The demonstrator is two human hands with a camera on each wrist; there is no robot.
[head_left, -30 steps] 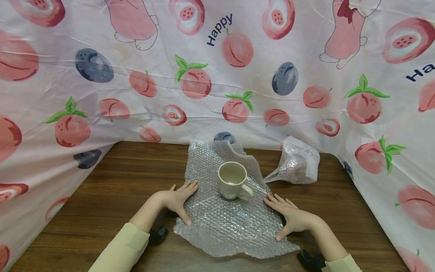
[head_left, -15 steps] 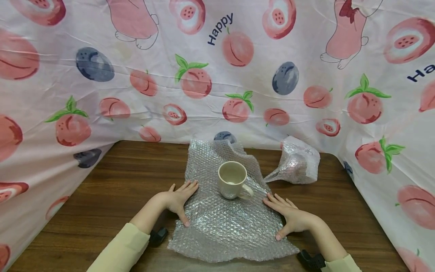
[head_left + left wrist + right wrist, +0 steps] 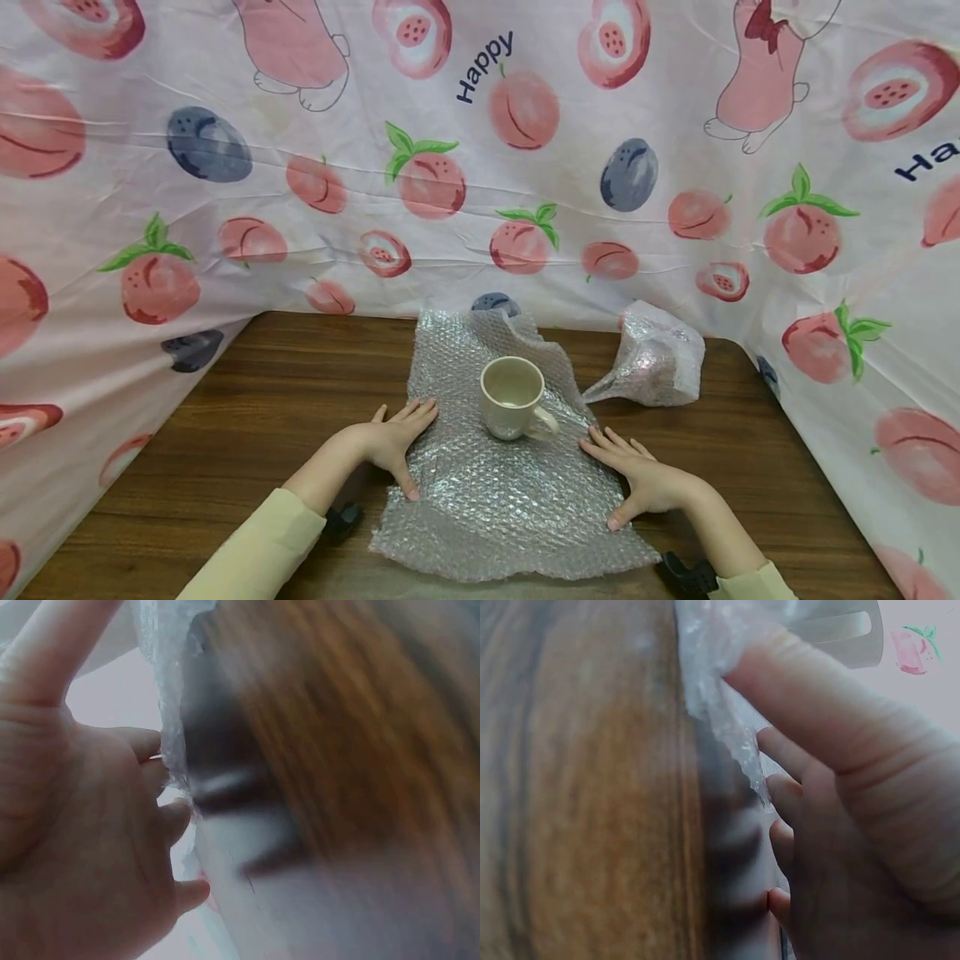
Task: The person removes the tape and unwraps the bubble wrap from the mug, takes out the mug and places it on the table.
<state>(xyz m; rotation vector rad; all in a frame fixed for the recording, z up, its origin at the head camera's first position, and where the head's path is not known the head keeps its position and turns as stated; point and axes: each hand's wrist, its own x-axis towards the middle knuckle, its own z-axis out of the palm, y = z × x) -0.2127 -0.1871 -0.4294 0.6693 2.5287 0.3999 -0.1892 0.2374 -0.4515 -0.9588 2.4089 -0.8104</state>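
Observation:
A cream mug (image 3: 512, 400) stands upright on a spread sheet of bubble wrap (image 3: 510, 500), its handle turned toward the right front. At the sheet's left edge my left hand (image 3: 392, 442) has its fingers spread, with fingertips and thumb touching the wrap. My right hand (image 3: 647, 479) rests the same way on the right edge, fingers extended. In the left wrist view the fingers (image 3: 176, 821) meet the wrap's edge (image 3: 171, 690). The right wrist view has the thumb (image 3: 802, 690) lying against the wrap (image 3: 720, 682), and part of the mug (image 3: 840, 634) behind it.
A bubble-wrapped bundle (image 3: 656, 362) lies at the back right of the brown wooden table (image 3: 300, 367); its contents are hard to make out. A fruit-printed cloth (image 3: 322, 233) walls in the back and both sides. Dark wrist devices (image 3: 686, 575) sit below the hands.
The sheet's front edge has flattened and spread toward the front left since a second ago. My left thumb has shifted slightly forward with it. The mug and right hand look unmoved.

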